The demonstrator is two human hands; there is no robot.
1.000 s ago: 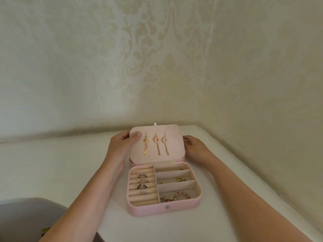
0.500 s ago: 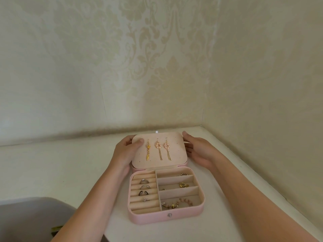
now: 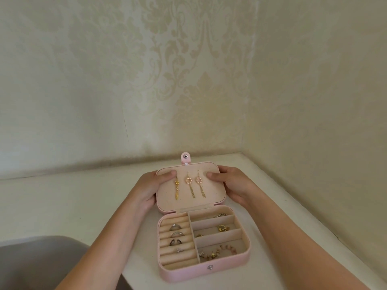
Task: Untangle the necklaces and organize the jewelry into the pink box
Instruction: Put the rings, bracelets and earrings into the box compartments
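Note:
The pink box (image 3: 188,275) stands open on the white table. Its lid (image 3: 188,200) is raised, and three dangling earrings (image 3: 193,186) hang on the lid's inner panel. My left hand (image 3: 149,188) grips the lid's left edge with the thumb on the panel. My right hand (image 3: 232,183) grips the right edge the same way. In the base, several rings (image 3: 176,234) sit in the ring rolls on the left. Gold pieces (image 3: 223,228) and a beaded bracelet (image 3: 217,253) lie in the right compartments.
The table (image 3: 62,206) sits in a corner with wallpapered walls behind and to the right. A grey rounded object (image 3: 37,262) fills the lower left. The table's right edge (image 3: 314,233) runs diagonally beside my right arm.
My right thumb has come onto the lid's inner panel. The lid has tipped, so its snap tab now shows above it. The camera view has shifted slightly.

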